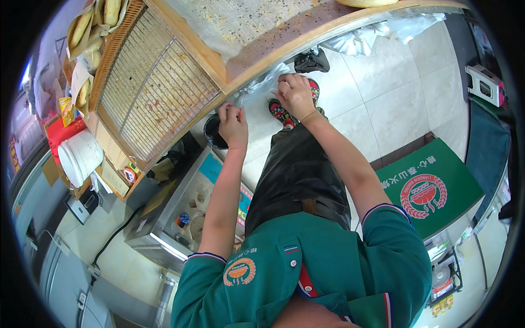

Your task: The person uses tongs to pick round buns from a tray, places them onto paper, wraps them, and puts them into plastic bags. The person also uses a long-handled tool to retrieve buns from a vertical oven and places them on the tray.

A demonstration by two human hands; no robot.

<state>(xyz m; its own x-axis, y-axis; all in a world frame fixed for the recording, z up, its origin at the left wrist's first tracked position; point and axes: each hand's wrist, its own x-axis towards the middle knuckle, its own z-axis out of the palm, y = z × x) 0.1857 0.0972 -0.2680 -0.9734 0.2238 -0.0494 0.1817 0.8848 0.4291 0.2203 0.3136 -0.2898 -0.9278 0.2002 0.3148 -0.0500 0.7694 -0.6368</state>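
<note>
Thin clear plastic bags [262, 86] hang bunched along the front edge of a wood-framed counter. My right hand [296, 93] pinches the bag film between thumb and fingers, just beyond my shoes. My left hand [233, 125] is at the left end of the same film, below the counter's corner, with its fingers bent; whether they grip the film is hard to tell. On the counter lie a wire rack [160, 82] over crumbs and a mesh-lined tray [254, 37] strewn with sesame and flakes. Part of a baked bread [367, 2] shows at the top edge.
A black bin [214, 131] stands under my left hand. More plastic bags [357, 39] and a black bag [311, 61] hang farther right. Left are paper-wrapped breads [81, 28], a wicker basket edge [115, 49] and a white bucket [80, 158]. A green printed panel [455, 184] is at right.
</note>
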